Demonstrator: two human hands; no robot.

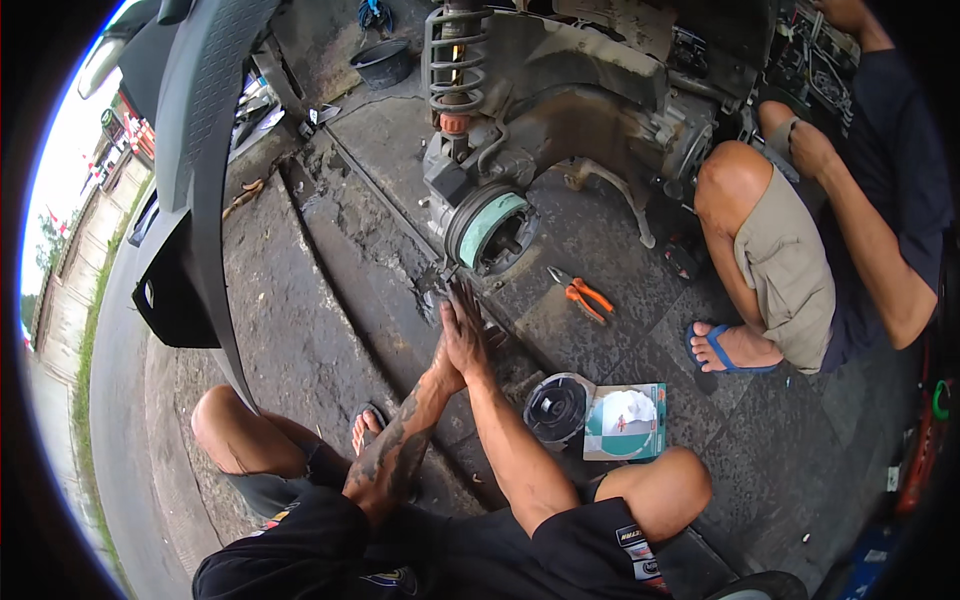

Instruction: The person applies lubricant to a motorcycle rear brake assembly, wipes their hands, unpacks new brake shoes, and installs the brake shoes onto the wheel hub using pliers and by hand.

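Note:
My left hand (pixel 441 366) and my right hand (pixel 468 345) are brought together palm to palm, fingers stretched forward. Anything between the palms is hidden, and the right hand covers part of the left. Just beyond the fingertips is a motor scooter's rear hub with curved brake shoes (pixel 489 222), their linings pale green. Above it stands a coil-spring shock absorber (pixel 457 75). Pliers with orange handles (pixel 585 296) lie on the floor right of the hub, apart from my hands.
A round black wheel-hub part (pixel 558 408) and a green-and-white card package (pixel 625 422) lie by my right knee. At right, another person (pixel 790 260) in blue flip-flops sits by the engine. A grey body panel (pixel 200 130) hangs at left. A black basin (pixel 382 63) stands behind.

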